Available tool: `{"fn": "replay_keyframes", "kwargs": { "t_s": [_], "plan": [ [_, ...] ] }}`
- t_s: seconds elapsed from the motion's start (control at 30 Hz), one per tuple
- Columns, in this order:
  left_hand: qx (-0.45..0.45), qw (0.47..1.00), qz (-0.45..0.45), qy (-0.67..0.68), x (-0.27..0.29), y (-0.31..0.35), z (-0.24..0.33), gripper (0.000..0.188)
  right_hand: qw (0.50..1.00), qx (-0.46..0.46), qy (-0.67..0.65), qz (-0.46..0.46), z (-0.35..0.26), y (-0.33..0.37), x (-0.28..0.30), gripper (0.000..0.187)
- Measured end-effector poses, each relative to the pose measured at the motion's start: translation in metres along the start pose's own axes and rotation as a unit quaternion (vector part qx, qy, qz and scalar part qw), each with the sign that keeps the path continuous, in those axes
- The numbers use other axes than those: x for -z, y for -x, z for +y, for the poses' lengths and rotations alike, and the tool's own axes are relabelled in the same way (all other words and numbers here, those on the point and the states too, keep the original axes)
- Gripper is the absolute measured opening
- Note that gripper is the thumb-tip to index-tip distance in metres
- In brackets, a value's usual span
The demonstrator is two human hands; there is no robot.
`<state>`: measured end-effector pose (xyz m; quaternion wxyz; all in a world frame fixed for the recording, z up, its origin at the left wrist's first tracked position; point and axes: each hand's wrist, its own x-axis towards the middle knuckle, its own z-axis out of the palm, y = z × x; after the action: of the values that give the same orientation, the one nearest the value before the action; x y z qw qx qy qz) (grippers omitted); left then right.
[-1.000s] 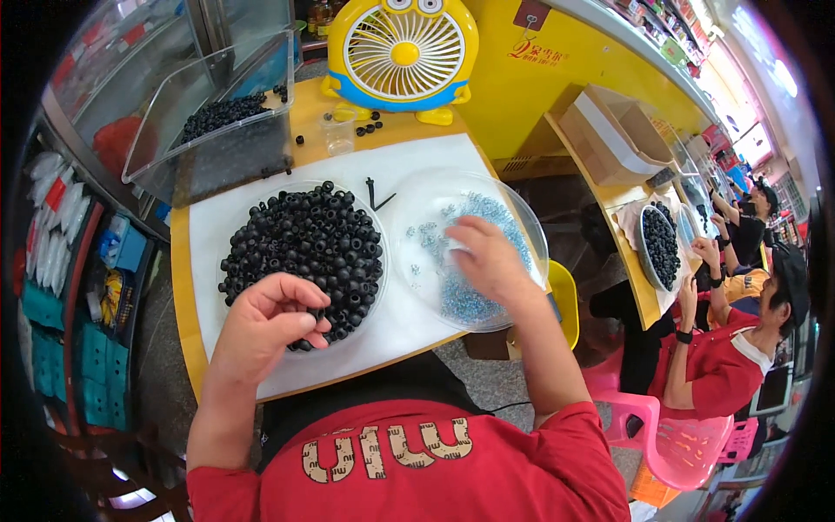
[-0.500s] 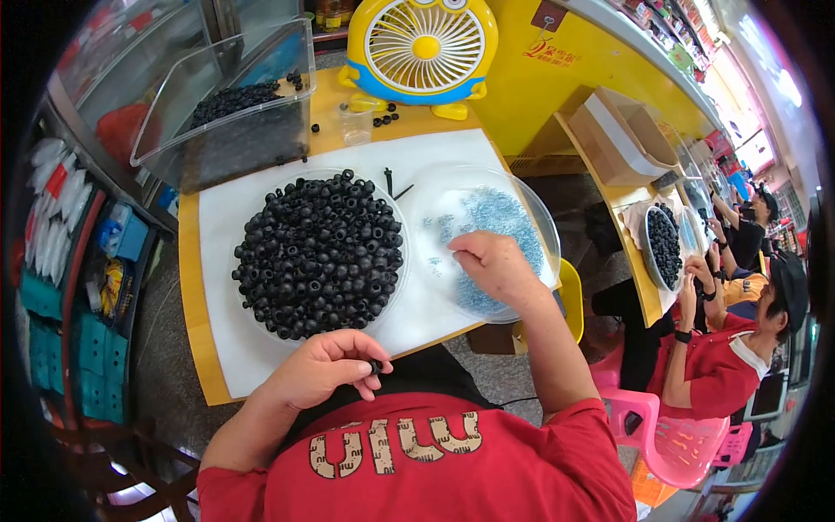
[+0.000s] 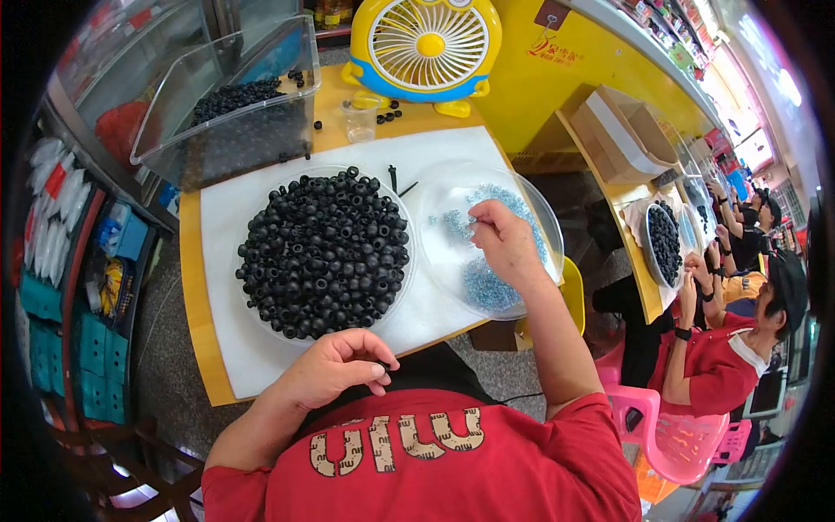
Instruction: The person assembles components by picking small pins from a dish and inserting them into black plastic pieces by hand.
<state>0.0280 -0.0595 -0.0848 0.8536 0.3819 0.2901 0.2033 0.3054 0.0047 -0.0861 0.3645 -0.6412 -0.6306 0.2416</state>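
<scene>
My left hand (image 3: 344, 370) is in front of the table's near edge, its thumb and fingers closed on a small round black part (image 3: 387, 367), mostly hidden by the fingertips. Just beyond it, a round clear tray (image 3: 412, 271) carries a big heap of black hollow parts (image 3: 326, 252) shaped like short caps with a hole. My right hand (image 3: 509, 244) hovers over a second round clear tray (image 3: 426, 283), which holds many tiny pale-blue pieces (image 3: 491, 285). Its thumb and forefinger are pinched together; whatever sits between them is too small to make out.
Behind the black heap stands a clear bin (image 3: 230, 130) of more black parts. A yellow-and-blue fan (image 3: 430, 48), a small clear cup (image 3: 360, 123) and two thin black sticks (image 3: 393, 178) are on the table. To the right, a co-worker (image 3: 722, 370) sits at another table beside a pink chair (image 3: 670, 435).
My right hand has moved a little farther away and to the right over the pale-blue pieces. My left hand has shifted slightly right, and less of its black part shows.
</scene>
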Motion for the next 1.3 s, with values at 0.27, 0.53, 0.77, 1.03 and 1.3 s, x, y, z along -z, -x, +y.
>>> {"fn": "replay_keyframes", "kwargs": {
  "t_s": [0.27,0.53,0.77,1.03,1.3],
  "plan": [
    [-0.003,1.000,0.020,0.008,-0.003,-0.003,-0.001,0.012,0.994,-0.063,-0.091,0.007,0.010,0.011,0.007,0.016],
    [0.002,1.000,0.021,0.016,-0.007,-0.004,0.000,0.014,0.982,0.110,0.150,-0.034,-0.003,0.018,-0.009,0.016],
    [-0.032,0.995,0.089,0.019,-0.017,-0.008,0.006,0.015,0.946,0.102,0.290,-0.103,0.000,0.012,-0.017,0.012],
    [-0.154,0.973,0.173,0.002,-0.020,-0.019,0.006,0.032,0.939,-0.045,-0.267,-0.212,-0.057,0.053,-0.014,0.008],
    [-0.168,0.968,0.177,-0.055,-0.022,-0.012,0.000,0.034,0.951,0.084,-0.182,-0.236,-0.071,0.065,-0.038,0.008]
  ]
}}
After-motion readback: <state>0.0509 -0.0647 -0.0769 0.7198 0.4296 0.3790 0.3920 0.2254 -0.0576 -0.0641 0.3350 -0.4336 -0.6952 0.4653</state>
